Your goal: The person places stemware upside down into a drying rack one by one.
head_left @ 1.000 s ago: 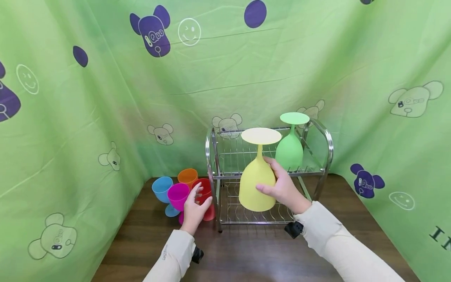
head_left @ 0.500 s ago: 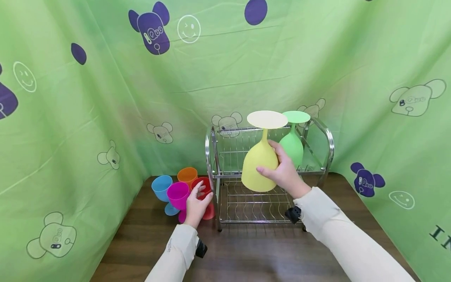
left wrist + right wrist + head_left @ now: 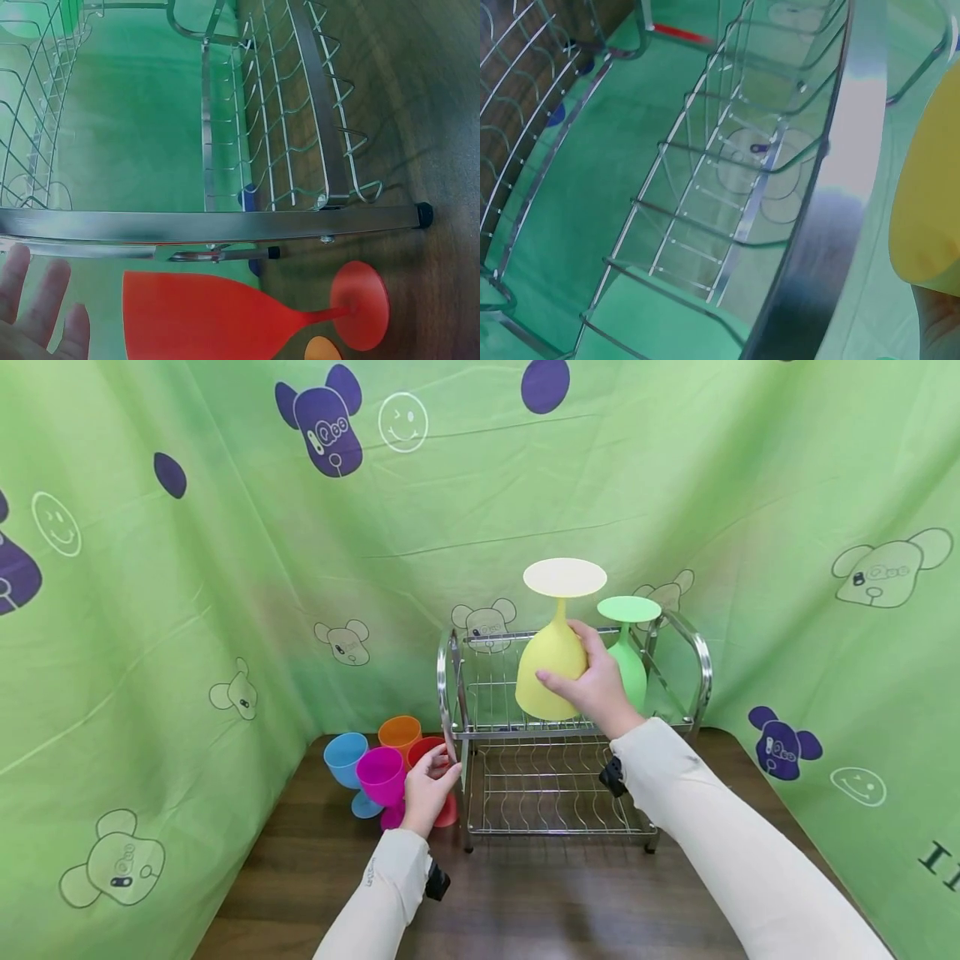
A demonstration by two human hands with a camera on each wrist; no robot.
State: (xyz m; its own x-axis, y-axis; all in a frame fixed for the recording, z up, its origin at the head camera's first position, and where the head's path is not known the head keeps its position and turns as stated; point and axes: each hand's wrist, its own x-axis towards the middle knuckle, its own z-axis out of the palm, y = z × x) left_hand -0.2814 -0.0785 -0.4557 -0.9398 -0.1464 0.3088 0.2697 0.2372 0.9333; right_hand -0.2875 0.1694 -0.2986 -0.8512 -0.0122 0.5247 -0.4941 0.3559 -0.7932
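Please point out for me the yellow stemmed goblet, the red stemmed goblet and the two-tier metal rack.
Yellow stemmed goblet (image 3: 548,653): head view, on its bowl.
Red stemmed goblet (image 3: 206,316): left wrist view, on its bowl.
Two-tier metal rack (image 3: 540,732): head view, upper front rail.

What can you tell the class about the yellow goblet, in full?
The yellow goblet looks like matte plastic: deep bowl, thin stem, flat round base, which looks paler. It is upside down, base uppermost. The right hand grips its bowl, thumb on the near side. In the head view it shows against the upper part of the rack, left of the green goblet.
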